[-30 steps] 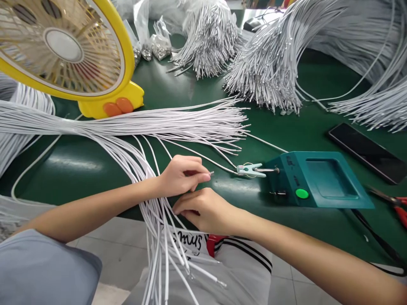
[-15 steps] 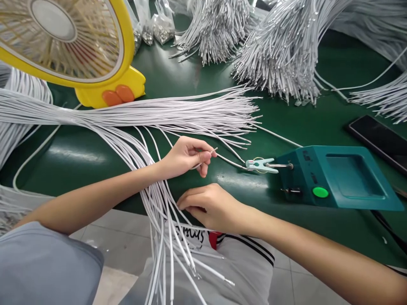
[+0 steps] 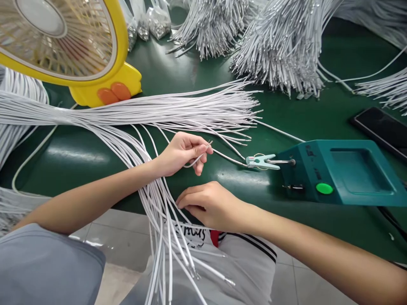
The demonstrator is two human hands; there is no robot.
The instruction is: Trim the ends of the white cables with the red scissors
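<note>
Head view: a thin white wire (image 3: 194, 162) is pinched between the left hand (image 3: 182, 154) fingers, its tip just past them.
The right hand (image 3: 211, 205) fingers, just below, are curled; whether they clamp anything cannot be told. A slack pinch could let the tip turn or slip, and a hard squeeze might bend it. The hanging wires (image 3: 159, 203) pass under the left wrist, so a sideways sweep could drag them. Right of the left fingers, another wire (image 3: 229, 158) reaches the pale clip (image 3: 254, 162) above the worktop (image 3: 76, 156); brushing it might tug the clip askew.
</note>
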